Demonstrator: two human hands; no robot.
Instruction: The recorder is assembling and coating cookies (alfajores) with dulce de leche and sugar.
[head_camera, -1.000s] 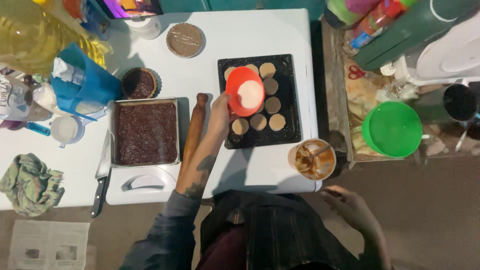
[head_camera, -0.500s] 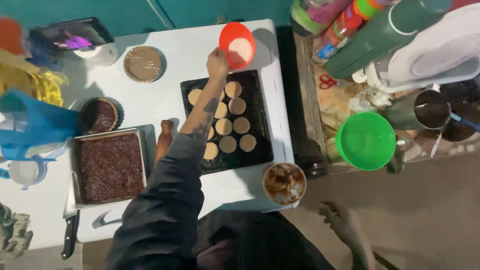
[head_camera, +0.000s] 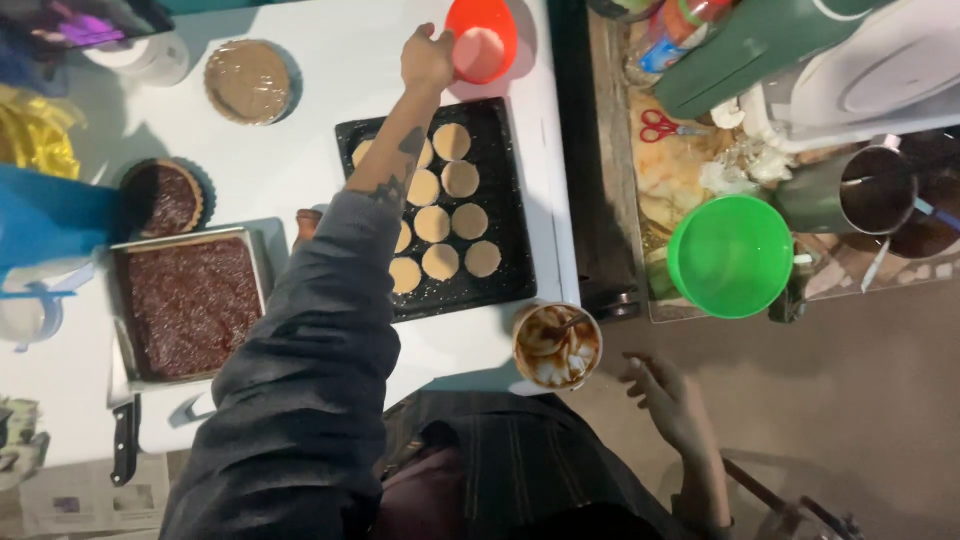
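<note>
My left hand (head_camera: 428, 58) reaches across the white table and grips the rim of a small red bowl (head_camera: 484, 38) at the far edge. Under my forearm lies a black baking tray (head_camera: 510, 200) with several round pale dough discs (head_camera: 460, 180). My right hand (head_camera: 668, 398) hangs off the table's near right side, fingers spread, holding nothing. A cup with brown and white smeared mixture (head_camera: 556, 346) stands near it at the table's corner.
A rectangular pan of dark brown filling (head_camera: 188, 302) and a small dark tart (head_camera: 166, 196) sit left. A tan-filled round tin (head_camera: 247, 82) is at the back. A knife (head_camera: 124, 440) lies near left. A green bowl (head_camera: 730, 256), scissors (head_camera: 660, 126) and a metal pot (head_camera: 870, 190) crowd the right side.
My left hand has carried the red bowl from over the baking tray to the far edge of the table. My right hand has lifted slightly beside me.
</note>
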